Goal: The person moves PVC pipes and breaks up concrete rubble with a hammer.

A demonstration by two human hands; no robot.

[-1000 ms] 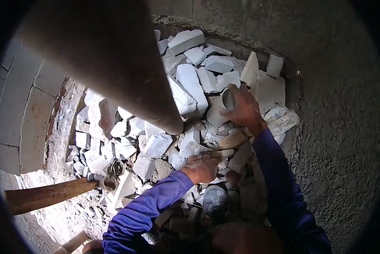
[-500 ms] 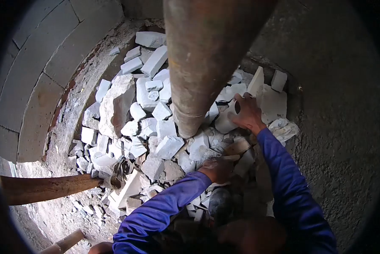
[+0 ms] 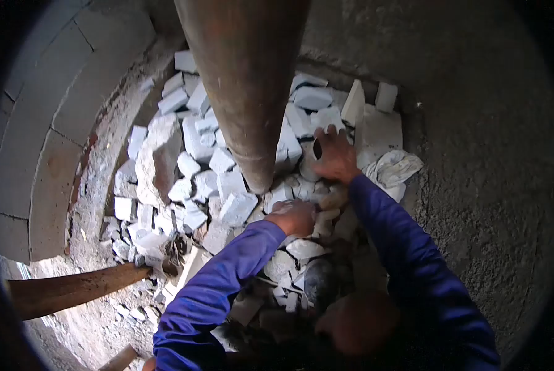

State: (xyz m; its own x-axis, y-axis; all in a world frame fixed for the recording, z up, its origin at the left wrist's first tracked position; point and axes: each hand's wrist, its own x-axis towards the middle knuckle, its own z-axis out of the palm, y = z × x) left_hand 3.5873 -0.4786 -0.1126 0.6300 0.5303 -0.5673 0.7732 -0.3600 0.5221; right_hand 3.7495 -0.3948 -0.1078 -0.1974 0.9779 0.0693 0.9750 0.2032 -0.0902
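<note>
My right hand (image 3: 337, 159) grips the rim of a grey tube-like piece (image 3: 308, 164) with a dark round opening, its fingers spread along the edge. The tube rests among broken white blocks, right of the thick pole. Nearer to me, my left hand (image 3: 292, 218) is curled palm-down over the rubble (image 3: 236, 209). Its fingertips are hidden, and what they hold cannot be made out. Beyond my right hand, a thin pale slab (image 3: 353, 104) stands on edge beside a larger flat slab (image 3: 379, 128). A crumpled whitish bag or cloth (image 3: 393, 168) lies to the right.
The thick pole (image 3: 246, 80) slants down into the rubble in front of me. At left are a wooden handle (image 3: 79, 284) and a block wall (image 3: 48, 179). A dark rounded object (image 3: 320, 283) sits near me. Rough concrete (image 3: 474, 185) extends along the right.
The view has shifted, so the pole and rubble appear farther left. My left hand has moved forward, closer to the pole's foot. My right hand stays at the tube-like piece.
</note>
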